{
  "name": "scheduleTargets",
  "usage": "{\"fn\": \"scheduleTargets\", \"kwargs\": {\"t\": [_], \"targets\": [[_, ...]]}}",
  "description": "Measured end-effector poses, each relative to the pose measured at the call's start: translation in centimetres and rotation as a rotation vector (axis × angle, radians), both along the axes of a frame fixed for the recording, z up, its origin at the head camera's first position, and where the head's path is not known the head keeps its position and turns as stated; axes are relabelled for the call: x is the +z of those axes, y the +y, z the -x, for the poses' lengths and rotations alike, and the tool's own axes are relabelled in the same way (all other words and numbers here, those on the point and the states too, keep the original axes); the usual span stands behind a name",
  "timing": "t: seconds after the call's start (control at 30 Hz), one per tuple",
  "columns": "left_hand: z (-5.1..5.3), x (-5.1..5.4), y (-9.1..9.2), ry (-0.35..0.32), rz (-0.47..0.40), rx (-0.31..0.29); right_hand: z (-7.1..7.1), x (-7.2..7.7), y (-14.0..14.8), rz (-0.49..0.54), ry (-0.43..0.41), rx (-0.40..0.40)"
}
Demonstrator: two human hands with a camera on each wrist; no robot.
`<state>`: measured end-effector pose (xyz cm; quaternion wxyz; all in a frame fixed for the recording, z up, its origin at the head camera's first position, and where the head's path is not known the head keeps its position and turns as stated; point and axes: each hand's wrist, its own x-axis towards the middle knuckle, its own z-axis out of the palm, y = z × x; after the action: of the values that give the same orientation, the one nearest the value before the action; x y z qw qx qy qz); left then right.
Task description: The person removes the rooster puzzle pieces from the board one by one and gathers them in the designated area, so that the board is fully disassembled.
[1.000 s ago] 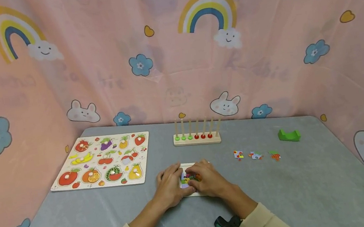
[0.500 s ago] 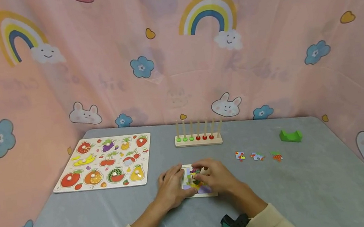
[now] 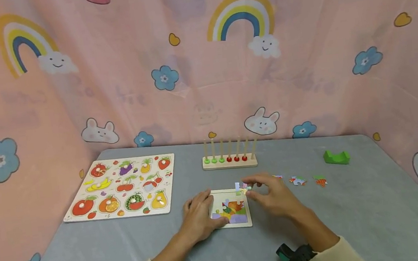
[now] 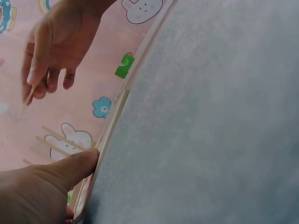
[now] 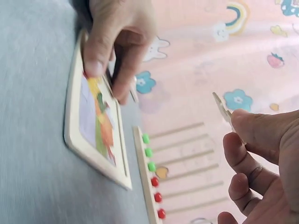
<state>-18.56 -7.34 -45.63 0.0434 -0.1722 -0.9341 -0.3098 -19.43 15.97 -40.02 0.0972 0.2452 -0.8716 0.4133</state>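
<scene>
A small framed puzzle board (image 3: 249,213) lies on the table, its lower part filled with coloured picture, its upper part bare wood. The left hand (image 3: 201,219) holds the board's left side, the thumb on its lower edge. Between thumb and fingers the right hand (image 3: 277,196) pinches a puzzle piece (image 3: 239,188) above the board's upper right corner. In the right wrist view the piece (image 5: 221,106) shows edge-on, raised off the board (image 5: 73,119). Right of that hand lie puzzle pieces (image 3: 298,181) (image 3: 320,181), and another is partly hidden behind it.
At the left lies a large fruit board (image 3: 118,214). Behind the small board stands a wooden rack (image 3: 229,164) with upright pegs and green and red beads. A green block (image 3: 337,157) is at the back right. A patterned pink cloth hangs behind the table.
The right hand has moved right and up from the board, now pinching a piece clear of it, which uncovers the board's upper area. The left hand stays at the board's left side.
</scene>
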Motion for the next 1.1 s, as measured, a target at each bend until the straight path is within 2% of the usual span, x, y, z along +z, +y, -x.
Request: {"fn": "scheduleTargets", "kwargs": {"t": [0.33,0.5,0.87,1.1], "targets": [[0.1,0.2,-0.2,0.019,0.005,-0.005,-0.6,0.4,3.5,0.021,0.045,-0.039],[0.1,0.2,-0.2,0.016,0.009,-0.011,-0.8,0.1,5.2,0.019,0.033,-0.059],[0.0,0.1,-0.3,0.016,0.016,-0.012,-0.8,-1.7,7.8,-0.021,-0.018,-0.13],[0.0,0.2,-0.1,0.006,0.012,-0.013,-0.5,-3.0,9.0,-0.027,-0.01,-0.088]]}}
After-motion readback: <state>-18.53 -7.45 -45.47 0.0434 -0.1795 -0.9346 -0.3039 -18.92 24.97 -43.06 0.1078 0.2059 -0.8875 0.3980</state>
